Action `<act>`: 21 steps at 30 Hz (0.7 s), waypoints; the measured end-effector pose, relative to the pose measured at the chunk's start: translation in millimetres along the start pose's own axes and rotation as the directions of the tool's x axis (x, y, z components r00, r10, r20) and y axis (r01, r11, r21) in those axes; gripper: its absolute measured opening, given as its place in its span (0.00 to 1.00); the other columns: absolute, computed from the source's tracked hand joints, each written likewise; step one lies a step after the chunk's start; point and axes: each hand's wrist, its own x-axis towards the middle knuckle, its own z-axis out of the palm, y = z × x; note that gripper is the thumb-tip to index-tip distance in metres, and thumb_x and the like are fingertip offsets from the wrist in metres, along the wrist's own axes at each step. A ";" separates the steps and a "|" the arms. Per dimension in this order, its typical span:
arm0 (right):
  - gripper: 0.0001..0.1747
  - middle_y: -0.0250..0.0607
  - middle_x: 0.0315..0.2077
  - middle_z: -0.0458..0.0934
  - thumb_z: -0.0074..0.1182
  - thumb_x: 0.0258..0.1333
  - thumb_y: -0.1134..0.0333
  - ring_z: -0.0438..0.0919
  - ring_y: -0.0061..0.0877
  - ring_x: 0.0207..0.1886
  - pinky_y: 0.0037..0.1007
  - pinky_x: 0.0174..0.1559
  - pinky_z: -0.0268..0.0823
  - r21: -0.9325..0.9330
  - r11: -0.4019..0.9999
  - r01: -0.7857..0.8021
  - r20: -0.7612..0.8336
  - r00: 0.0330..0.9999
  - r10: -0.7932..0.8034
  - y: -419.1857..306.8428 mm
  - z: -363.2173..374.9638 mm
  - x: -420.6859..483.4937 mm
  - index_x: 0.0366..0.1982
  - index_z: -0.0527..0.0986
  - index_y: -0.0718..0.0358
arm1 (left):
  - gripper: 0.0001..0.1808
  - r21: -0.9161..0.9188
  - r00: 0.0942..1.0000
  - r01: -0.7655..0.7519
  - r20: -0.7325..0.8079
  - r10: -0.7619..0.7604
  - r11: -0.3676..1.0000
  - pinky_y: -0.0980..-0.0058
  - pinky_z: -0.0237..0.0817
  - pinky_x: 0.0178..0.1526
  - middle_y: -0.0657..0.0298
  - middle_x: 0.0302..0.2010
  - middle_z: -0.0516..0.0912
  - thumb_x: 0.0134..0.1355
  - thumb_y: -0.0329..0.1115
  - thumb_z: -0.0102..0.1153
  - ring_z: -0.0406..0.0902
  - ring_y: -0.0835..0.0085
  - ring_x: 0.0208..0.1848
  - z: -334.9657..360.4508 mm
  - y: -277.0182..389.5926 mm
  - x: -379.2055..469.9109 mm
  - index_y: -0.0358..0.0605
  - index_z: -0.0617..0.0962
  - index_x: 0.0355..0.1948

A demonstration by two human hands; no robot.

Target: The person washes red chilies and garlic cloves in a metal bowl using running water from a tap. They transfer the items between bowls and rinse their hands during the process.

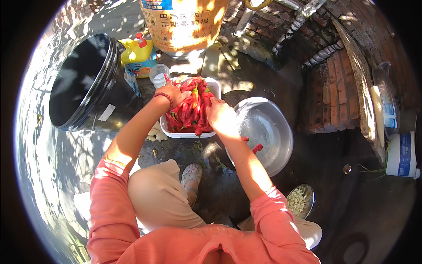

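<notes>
A white rectangular plastic tub (216, 86) is heaped with red chili peppers (188, 114), one of them partly yellow-orange. At the tub's left side, my left hand (174, 93), with a red bead bracelet at the wrist, rests on the peppers. My right hand (221, 114) touches the heap at the right edge. The undersides of both hands are hidden, so whether their fingers close on any pepper is unclear. Beside the tub to the right stands a translucent plastic basin (267, 132). A red chili (257, 148) lies in it, with another partly behind my right forearm.
A large black bucket (99, 99) tilts at the left, near a yellow pump jug (136, 54) and a clear cup (159, 75). Ginger (157, 134) lies by the tub. A gas cylinder (186, 26) stands behind. Peeled garlic (296, 202) fills a metal bowl (310, 206) at lower right.
</notes>
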 end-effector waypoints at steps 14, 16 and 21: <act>0.12 0.44 0.34 0.80 0.52 0.51 0.71 0.79 0.36 0.34 0.36 0.42 0.71 0.396 0.903 -0.169 -0.323 0.894 0.309 156.1 -0.7 -62.0 0.39 0.77 0.62 | 0.31 0.095 0.879 0.013 -0.476 0.034 0.995 0.61 0.67 0.50 0.47 0.50 0.74 0.61 0.59 0.48 0.74 0.51 0.50 -29.8 8.2 -32.3 0.44 0.73 0.54; 0.19 0.48 0.47 0.75 0.53 0.54 0.62 0.74 0.41 0.49 0.38 0.50 0.68 0.255 0.823 -0.508 -0.150 0.820 0.552 257.5 33.8 -85.4 0.48 0.74 0.57 | 0.25 -0.006 0.812 -0.180 -0.565 0.145 0.984 0.62 0.68 0.45 0.52 0.46 0.76 0.59 0.51 0.55 0.76 0.54 0.45 -37.2 50.7 -33.5 0.45 0.75 0.50; 0.37 0.43 0.66 0.46 0.60 0.47 0.47 0.54 0.48 0.64 0.56 0.53 0.62 -0.031 0.920 -0.390 0.260 0.886 0.384 259.0 98.4 -89.4 0.60 0.63 0.33 | 0.17 -0.165 0.749 -0.513 -0.564 0.346 0.842 0.65 0.69 0.40 0.58 0.42 0.77 0.54 0.39 0.61 0.78 0.58 0.39 -21.1 126.3 -38.5 0.46 0.78 0.44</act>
